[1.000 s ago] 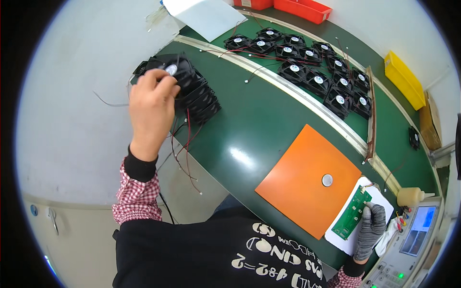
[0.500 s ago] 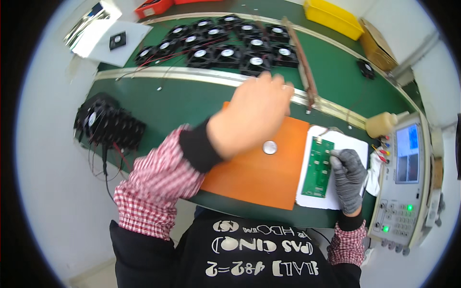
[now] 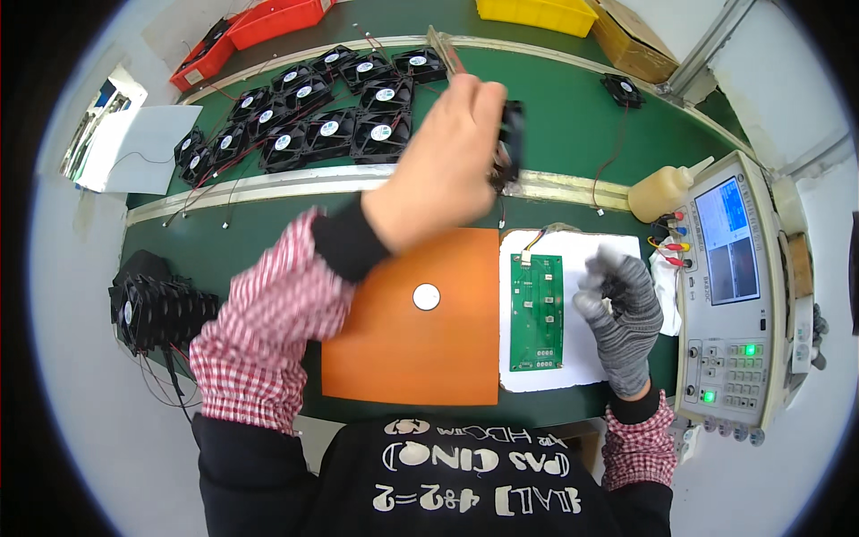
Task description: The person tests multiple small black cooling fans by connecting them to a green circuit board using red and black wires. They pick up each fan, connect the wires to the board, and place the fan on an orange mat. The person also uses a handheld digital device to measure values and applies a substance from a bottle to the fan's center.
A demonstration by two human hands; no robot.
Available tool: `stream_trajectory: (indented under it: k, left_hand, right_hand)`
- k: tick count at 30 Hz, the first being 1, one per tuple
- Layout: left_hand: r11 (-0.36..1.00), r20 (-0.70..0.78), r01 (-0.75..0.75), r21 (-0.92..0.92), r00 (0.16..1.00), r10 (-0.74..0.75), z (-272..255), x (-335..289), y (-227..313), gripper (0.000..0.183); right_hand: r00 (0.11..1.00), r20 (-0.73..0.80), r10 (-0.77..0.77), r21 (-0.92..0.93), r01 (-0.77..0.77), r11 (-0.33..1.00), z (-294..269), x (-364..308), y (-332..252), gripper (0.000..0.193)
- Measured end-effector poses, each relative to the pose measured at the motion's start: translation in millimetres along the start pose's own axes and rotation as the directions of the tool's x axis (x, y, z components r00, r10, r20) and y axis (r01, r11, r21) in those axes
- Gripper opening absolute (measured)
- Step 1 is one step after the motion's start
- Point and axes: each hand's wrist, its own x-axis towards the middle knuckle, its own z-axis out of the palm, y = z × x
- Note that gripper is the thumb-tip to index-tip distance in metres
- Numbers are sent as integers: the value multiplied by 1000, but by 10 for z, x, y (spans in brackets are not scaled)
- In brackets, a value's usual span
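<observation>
My bare left hand (image 3: 443, 161) is raised above the far side of the orange mat (image 3: 403, 358), gripping a black cooling fan (image 3: 512, 143) that is tilted on edge and partly hidden by the hand. On the mat lies a round white disc (image 3: 426, 297). My right hand (image 3: 624, 304), in a grey glove, hovers over a white board (image 3: 582, 376) with its fingers curved and apart, nothing visible in them. Beside it on that board is a green circuit board (image 3: 537, 313) with small white sockets and a cable plug at its top.
Several black fans (image 3: 380, 132) sit beyond the pale ledge; others are stacked (image 3: 161, 309) at the left. A bench instrument (image 3: 729, 295) stands at right, with a squeeze bottle (image 3: 658, 192) near it. Red bins (image 3: 277, 22), a yellow bin (image 3: 537, 13) and a carton (image 3: 631, 45) line the back.
My left hand has come away from the fan rows with a cooling fan. The fingers of my right hand have lifted off the circuit board's edge and spread. The whole view has shifted.
</observation>
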Motion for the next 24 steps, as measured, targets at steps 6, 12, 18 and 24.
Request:
stream_trajectory:
  k: [6,12,18,24]
  left_hand:
    - [883,-51,-165,-440,986,159,-796,-410,1160,73]
    - [753,-481,121,647,831,280,-1482,-505,-42,38]
    - [179,396,658,-732,624,-673,-1065,-832,307,19]
    - [989,428,150,-9,894,-132,-528,-1241,441,63]
  right_hand:
    - [849,514,-121,203,17,979,178,-163,-267,87]
    - [837,471,-280,-296,448,844,-39,49,-264,29]
    - [957,256,140,-274,-67,959,-21,212,-87,16]
    - [977,205,63,-133,-36,990,78,128,196,8]
